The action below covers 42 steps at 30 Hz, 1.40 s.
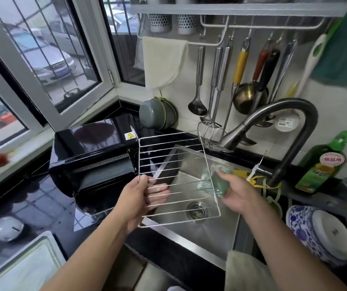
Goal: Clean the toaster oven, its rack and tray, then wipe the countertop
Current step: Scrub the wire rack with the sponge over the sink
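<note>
My left hand (142, 198) grips the left edge of the wire oven rack (174, 162) and holds it tilted over the steel sink (208, 232). My right hand (234, 191) holds a green scouring sponge (221, 181) against the rack's right side; the sponge looks blurred. The black toaster oven (92, 152) stands on the dark countertop (31, 202) left of the sink, its glass door (96, 204) hanging open. At the bottom left lies a pale tray (21, 267).
The faucet (273, 127) arches over the sink's right side. A green detergent bottle (321, 164) and a blue-and-white bowl (319, 232) stand to the right. Utensils (239, 80) hang on the back wall. A cloth (242, 269) drapes over the sink's front edge.
</note>
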Tool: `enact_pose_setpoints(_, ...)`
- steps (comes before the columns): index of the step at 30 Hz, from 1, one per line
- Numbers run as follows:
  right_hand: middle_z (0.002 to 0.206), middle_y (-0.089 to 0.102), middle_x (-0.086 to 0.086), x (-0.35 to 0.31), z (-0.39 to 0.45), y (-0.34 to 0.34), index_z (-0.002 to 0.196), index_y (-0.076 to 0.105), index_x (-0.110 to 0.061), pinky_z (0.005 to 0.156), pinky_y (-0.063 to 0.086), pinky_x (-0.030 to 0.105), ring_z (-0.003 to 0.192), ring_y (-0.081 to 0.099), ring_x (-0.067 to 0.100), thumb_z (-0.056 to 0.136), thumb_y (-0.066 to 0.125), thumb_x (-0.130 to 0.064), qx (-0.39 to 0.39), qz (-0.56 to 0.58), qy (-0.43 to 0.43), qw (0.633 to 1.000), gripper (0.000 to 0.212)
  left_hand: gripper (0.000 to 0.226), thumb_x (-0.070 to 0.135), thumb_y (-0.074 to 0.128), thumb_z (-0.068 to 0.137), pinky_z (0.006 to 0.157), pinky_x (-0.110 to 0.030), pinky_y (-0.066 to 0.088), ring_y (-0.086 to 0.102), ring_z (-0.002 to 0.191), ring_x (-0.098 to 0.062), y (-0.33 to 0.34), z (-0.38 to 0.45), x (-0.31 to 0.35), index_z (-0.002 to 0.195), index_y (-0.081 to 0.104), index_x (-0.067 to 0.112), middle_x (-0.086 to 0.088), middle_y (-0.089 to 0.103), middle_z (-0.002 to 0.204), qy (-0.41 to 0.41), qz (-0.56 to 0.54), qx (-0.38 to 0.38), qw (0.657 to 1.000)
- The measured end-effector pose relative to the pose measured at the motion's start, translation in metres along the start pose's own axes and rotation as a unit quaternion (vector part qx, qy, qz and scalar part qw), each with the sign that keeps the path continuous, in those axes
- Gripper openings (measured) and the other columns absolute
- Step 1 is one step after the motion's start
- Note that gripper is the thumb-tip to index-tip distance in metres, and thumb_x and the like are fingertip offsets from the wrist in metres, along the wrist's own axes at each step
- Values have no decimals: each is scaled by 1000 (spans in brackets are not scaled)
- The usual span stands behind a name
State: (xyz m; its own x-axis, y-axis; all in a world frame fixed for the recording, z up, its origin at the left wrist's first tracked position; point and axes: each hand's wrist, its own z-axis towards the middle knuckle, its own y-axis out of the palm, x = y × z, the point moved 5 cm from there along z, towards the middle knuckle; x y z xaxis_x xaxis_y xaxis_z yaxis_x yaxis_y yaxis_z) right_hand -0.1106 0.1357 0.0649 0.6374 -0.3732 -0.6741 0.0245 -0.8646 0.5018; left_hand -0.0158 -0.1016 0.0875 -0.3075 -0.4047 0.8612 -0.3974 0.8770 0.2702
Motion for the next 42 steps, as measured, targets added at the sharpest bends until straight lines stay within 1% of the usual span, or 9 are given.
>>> enact_pose_setpoints(9,130,60,22,34,-9,-9,129,62,-11,111,36,61,122,55,40,103,45,-37,-126,117,28,985,41,34,32,35,114,79,-50,64,77,84,-40,-17,2,-6,107,55,6,-28,75,98,-1,60,1,998)
enact_pose_setpoints(13,132,45,33,48,-13,17,137,48,0,115,27,62,123,45,41,87,72,-12,-177,-1,40,983,57,33,33,35,114,81,-50,61,76,87,-43,-9,-1,-7,107,54,7,-27,76,100,3,91,-6,996)
enact_pose_setpoints(18,117,69,24,49,-4,16,116,64,-1,93,54,50,99,69,32,90,63,5,-36,-219,-11,975,26,33,31,32,114,80,-52,63,75,86,-44,-8,-3,-17,102,52,7,-30,74,98,-1,65,22,998)
enact_pose_setpoints(21,96,76,12,47,-5,20,98,71,-15,78,59,42,86,73,26,93,70,-22,71,-304,-78,947,9,33,30,32,114,75,-49,65,76,84,-41,-7,-4,-26,102,51,6,-28,75,98,-11,36,38,999)
enact_pose_setpoints(23,86,76,3,45,-1,13,90,71,-19,79,58,41,81,72,22,91,66,-48,156,-369,-109,910,30,33,29,32,114,71,-44,66,77,82,-38,-6,-6,-26,102,52,5,-26,76,98,-9,31,39,999)
enact_pose_setpoints(25,87,76,2,48,2,11,94,71,-19,86,58,42,83,72,21,92,63,-52,141,-381,-98,909,34,33,28,33,114,66,-41,65,76,79,-37,-6,-8,-24,102,52,5,-26,76,97,3,30,48,998)
enact_pose_setpoints(29,105,76,7,59,1,19,118,63,-14,83,58,43,98,72,26,87,72,-4,-71,-297,-11,952,33,31,26,33,114,67,-42,65,76,84,-40,-16,-9,-24,104,53,4,-26,76,97,4,28,76,997)
enact_pose_setpoints(36,91,77,2,54,6,10,106,71,-17,80,60,41,84,74,22,84,73,-52,115,-358,-80,923,42,32,29,33,114,67,-40,65,77,86,-37,-4,-19,-28,104,51,5,-25,76,99,4,16,40,999)
enact_pose_setpoints(42,96,67,9,43,7,10,100,58,-6,85,53,41,91,64,25,101,45,-50,205,-449,-148,857,46,37,34,34,113,75,-44,65,76,92,-41,0,-23,-24,111,53,2,-24,76,100,23,6,50,998)
